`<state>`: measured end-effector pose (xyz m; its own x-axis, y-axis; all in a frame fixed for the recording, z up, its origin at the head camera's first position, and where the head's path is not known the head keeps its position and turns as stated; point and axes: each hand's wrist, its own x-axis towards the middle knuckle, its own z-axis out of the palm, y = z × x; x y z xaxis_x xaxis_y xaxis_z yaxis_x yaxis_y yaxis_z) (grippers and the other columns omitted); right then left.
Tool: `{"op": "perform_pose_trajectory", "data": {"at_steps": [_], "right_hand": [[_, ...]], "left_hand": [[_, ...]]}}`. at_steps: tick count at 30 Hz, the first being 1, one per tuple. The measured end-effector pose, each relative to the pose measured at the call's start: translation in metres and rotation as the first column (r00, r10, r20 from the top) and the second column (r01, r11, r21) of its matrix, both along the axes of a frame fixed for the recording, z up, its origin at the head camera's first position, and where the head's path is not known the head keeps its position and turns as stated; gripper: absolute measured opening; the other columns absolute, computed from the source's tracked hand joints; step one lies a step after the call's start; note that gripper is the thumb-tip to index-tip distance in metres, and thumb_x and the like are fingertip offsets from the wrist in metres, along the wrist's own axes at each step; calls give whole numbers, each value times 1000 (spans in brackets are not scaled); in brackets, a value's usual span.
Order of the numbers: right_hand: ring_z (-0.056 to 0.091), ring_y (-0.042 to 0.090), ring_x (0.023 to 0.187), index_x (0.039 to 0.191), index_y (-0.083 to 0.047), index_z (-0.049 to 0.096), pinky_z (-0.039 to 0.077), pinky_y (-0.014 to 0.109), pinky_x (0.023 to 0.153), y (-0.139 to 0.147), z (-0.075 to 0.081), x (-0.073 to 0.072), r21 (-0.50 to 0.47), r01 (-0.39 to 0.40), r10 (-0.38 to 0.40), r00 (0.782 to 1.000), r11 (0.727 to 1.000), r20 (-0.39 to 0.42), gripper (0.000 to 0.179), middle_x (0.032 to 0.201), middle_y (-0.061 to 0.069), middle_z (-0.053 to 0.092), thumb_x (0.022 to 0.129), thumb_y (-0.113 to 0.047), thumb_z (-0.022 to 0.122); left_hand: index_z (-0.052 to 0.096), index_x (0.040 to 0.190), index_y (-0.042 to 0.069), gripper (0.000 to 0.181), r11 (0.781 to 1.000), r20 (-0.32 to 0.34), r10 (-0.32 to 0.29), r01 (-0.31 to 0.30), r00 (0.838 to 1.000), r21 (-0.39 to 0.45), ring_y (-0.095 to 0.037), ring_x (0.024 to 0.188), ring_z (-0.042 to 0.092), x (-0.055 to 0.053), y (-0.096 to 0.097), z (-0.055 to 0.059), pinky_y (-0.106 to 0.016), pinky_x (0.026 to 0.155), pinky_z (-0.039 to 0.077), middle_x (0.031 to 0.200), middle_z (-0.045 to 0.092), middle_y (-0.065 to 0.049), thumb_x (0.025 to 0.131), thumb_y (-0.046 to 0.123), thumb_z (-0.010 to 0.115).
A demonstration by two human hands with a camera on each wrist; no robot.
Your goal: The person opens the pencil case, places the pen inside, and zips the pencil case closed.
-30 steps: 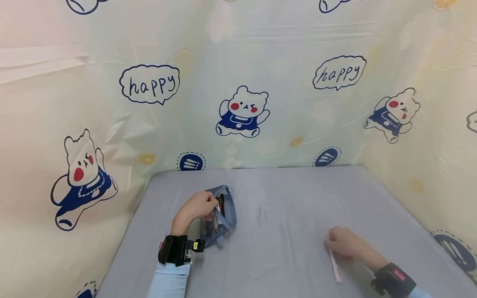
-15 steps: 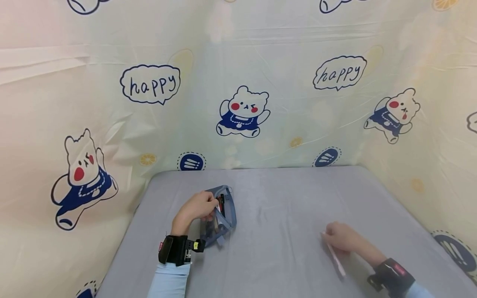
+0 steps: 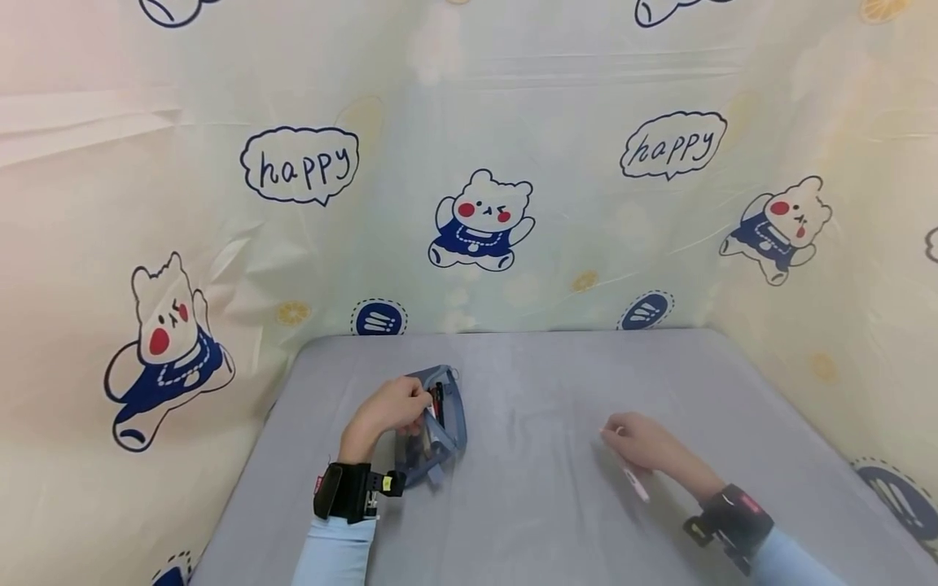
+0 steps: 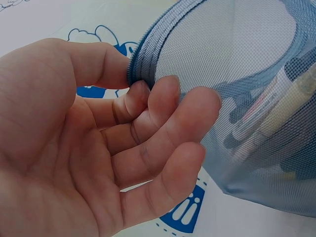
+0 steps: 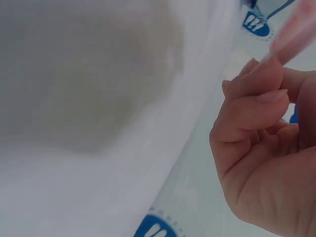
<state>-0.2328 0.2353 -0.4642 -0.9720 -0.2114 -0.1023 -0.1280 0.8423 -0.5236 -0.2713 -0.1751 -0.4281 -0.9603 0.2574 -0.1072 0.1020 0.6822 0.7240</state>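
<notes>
My left hand [image 3: 390,405] pinches the zippered rim of a blue mesh pencil case [image 3: 456,417], left of the table's middle. The case's mouth gapes, and several pens [image 3: 438,400] show inside it. Up close in the left wrist view, thumb and index finger hold the zipper edge [image 4: 150,54], while the remaining fingers are bent loosely; markers [image 4: 264,111] are visible through the mesh. To the right, my right hand [image 3: 650,443] grips a slim pale pink pen [image 3: 635,486] above the table. The right wrist view catches this pen blurred, between thumb and fingers.
A grey cloth covers the table [image 3: 528,521]. Behind and at both sides hangs a pale curtain [image 3: 557,106] printed with bears and the word "happy". Each wrist wears a black camera strap [image 3: 344,491].
My right hand has lifted the pink pen and moved left and away from me, toward the pencil case. My left hand and the case have stayed where they were.
</notes>
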Motion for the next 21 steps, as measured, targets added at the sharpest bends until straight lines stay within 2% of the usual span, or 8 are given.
{"op": "perform_pose_trajectory", "data": {"at_steps": [4, 7, 14, 21], "right_hand": [[47, 12, 41, 106, -1, 65, 39, 23, 39, -21, 8, -11, -65, -44, 45, 999, 997, 10, 26, 60, 0, 57, 99, -23, 53], [48, 12, 43, 109, -1, 64, 38, 22, 39, -40, 12, -20, -107, -48, 52, 998, 993, 29, 28, 61, 1, 56, 100, -24, 52], [48, 12, 47, 110, -1, 66, 37, 22, 42, -79, 11, -43, -187, -92, 101, 994, 978, 41, 31, 65, 0, 57, 100, -26, 52], [46, 10, 47, 109, -2, 69, 35, 22, 41, -109, 15, -62, -224, -120, 133, 990, 967, 41, 33, 63, -1, 54, 100, -28, 51]], "left_hand": [[52, 77, 9, 22, 1000, -4, 5, -5, 1000, -9, -19, 58, 64, 1, -1, 2, -32, 55, 51, 72, 63, -7, 97, 17, 49], [51, 76, 9, 22, 1000, -3, 6, -6, 1000, -4, -19, 58, 64, 3, 0, 3, -33, 55, 51, 72, 62, -7, 96, 17, 50], [51, 76, 9, 22, 1000, -8, 3, -3, 1000, 2, -18, 58, 64, 5, 1, 2, -34, 56, 53, 72, 61, -6, 96, 16, 50], [52, 76, 8, 22, 1000, -9, 28, -28, 1000, 5, -18, 58, 65, 6, 1, 4, -31, 55, 51, 71, 61, -7, 96, 16, 51]]}}
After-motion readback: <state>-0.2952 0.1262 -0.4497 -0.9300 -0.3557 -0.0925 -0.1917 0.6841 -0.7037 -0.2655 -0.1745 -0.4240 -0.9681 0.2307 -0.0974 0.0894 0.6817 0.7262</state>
